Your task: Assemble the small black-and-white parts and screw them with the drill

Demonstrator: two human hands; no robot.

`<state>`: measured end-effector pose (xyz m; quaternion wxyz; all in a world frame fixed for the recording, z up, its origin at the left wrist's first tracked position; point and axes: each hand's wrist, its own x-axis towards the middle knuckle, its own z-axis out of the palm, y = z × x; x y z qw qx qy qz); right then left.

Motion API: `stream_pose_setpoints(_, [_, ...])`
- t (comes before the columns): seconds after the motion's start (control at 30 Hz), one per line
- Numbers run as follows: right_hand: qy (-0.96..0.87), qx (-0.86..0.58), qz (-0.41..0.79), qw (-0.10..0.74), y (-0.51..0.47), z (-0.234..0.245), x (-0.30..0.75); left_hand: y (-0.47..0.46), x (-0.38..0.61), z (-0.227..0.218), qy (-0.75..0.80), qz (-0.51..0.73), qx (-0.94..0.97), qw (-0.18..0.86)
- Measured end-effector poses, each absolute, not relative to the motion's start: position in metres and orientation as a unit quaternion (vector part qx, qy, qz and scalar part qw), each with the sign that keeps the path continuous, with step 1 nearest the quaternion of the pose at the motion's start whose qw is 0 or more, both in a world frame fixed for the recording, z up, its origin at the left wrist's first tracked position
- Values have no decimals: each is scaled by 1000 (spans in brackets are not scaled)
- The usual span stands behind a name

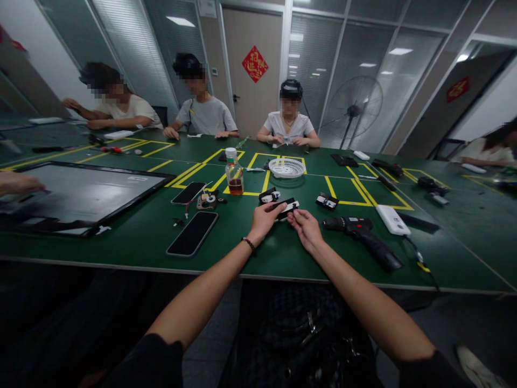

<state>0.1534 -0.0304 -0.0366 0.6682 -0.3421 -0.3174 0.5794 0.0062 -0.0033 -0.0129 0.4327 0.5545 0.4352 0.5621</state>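
My left hand and my right hand meet over the green table, both closed on a small black and white device. The left hand grips its near end, and a dark bracelet shows on that wrist. The right hand pinches the device's right end from below. A similar small device lies just behind it, and another lies to the right. A black power drill rests on the table right of my right hand.
Two dark phones lie to the left, near a small part with wires. A bottle of brown liquid, a white basket, a white power bank and a large black panel stand around. Several people sit opposite.
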Motion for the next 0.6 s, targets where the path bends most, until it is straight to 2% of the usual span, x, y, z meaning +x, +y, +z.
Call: stream_pose_setpoints(0.6, [-325, -327, 588, 664, -30, -40, 153, -5, 6, -11, 436, 571, 570, 398])
